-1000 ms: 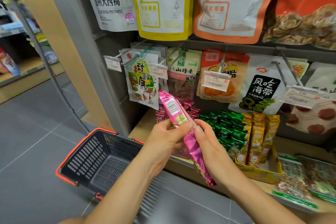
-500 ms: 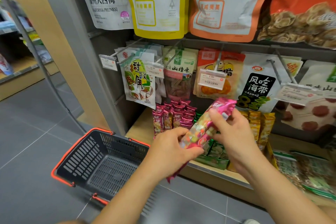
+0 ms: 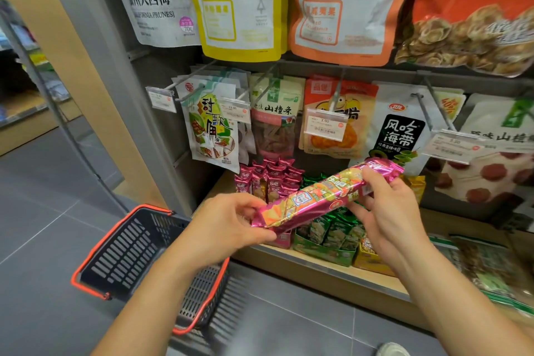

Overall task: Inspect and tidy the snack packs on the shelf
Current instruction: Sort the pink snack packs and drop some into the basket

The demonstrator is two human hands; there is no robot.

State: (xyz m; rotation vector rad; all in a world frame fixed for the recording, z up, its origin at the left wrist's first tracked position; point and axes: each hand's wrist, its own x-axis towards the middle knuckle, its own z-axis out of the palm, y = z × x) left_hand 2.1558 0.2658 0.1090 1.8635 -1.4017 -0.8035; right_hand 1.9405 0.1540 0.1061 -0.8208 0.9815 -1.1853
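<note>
A long pink foil snack pack (image 3: 320,195) lies nearly level in front of the shelf, printed face up. My left hand (image 3: 231,225) pinches its lower left end. My right hand (image 3: 387,208) grips the upper right end with curled fingers. Behind it, on the wooden shelf (image 3: 318,263), stand rows of matching pink packs (image 3: 268,176), green packs (image 3: 332,231) and yellow packs (image 3: 416,185) in display boxes.
A dark shopping basket (image 3: 130,251) with orange rim hangs under my left arm, over the grey tile floor. Hanging snack bags on hooks with price tags (image 3: 325,124) fill the panel above the shelf. Flat green-edged bags (image 3: 491,269) lie at the shelf's right.
The pink pack turned from upright with its barcode side showing to almost level with its printed face up. My right hand shifted up to its right end, and my left hand now pinches the left end.
</note>
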